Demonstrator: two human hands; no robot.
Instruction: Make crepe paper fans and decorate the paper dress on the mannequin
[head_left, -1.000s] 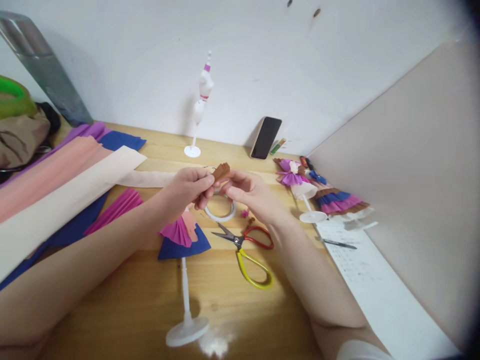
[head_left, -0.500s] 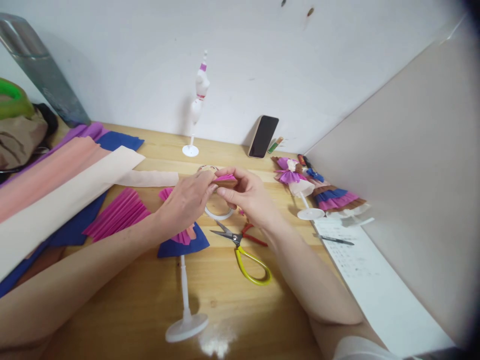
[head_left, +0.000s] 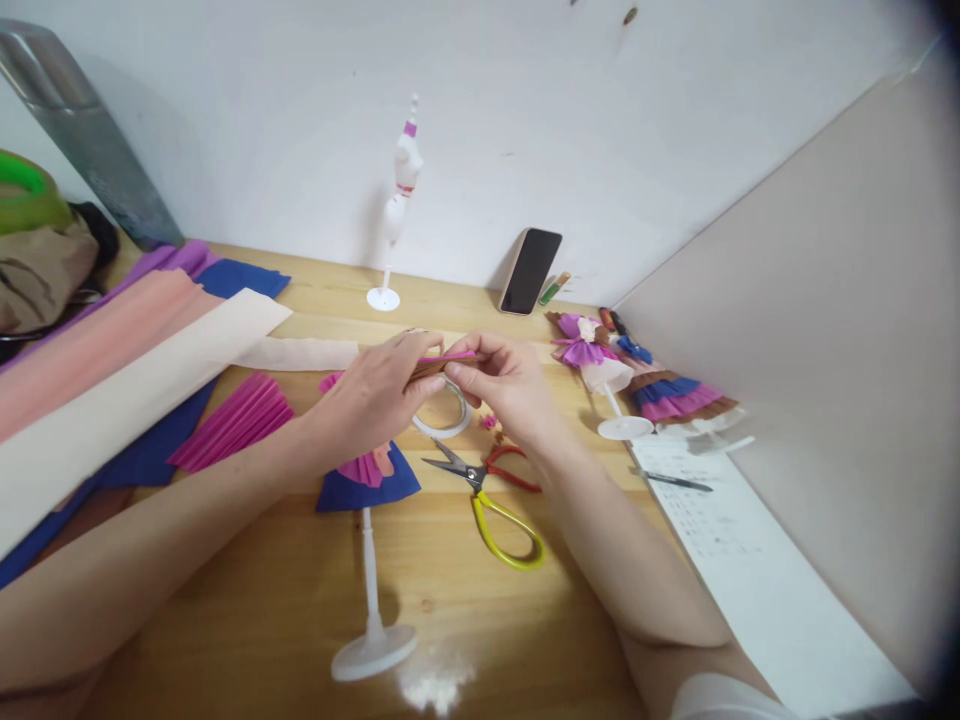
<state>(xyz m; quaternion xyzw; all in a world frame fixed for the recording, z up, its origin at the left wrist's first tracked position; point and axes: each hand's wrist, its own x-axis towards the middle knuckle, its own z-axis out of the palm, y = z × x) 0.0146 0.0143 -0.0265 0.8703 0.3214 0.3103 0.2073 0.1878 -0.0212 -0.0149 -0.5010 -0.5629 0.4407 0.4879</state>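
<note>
Between my two hands is a small folded strip of brown and magenta crepe paper (head_left: 433, 367). My left hand (head_left: 382, 378) pinches its left end, and my right hand (head_left: 499, 378) grips the right end with thumb and fingers. Just below them a roll of white tape (head_left: 444, 432) lies on the table, partly covered by the fingers. Under my left wrist a mini dress form lies on its side, wearing a blue and magenta paper skirt (head_left: 379, 492); its upper part is hidden. Scissors (head_left: 474, 476) with one yellow and one red handle rest open beside it.
Crepe paper sheets (head_left: 135, 385) and a pleated magenta piece (head_left: 232, 422) lie at the left, near a flask (head_left: 97, 140). A bare mini mannequin (head_left: 405, 190) and a phone (head_left: 530, 271) stand at the back. Dressed forms (head_left: 585, 340), a pen (head_left: 679, 482) and written paper (head_left: 750, 560) are right.
Both hands have shifted slightly, and the folded paper between them now shows flatter and longer, with more brown visible. The tape roll is a little less covered.
</note>
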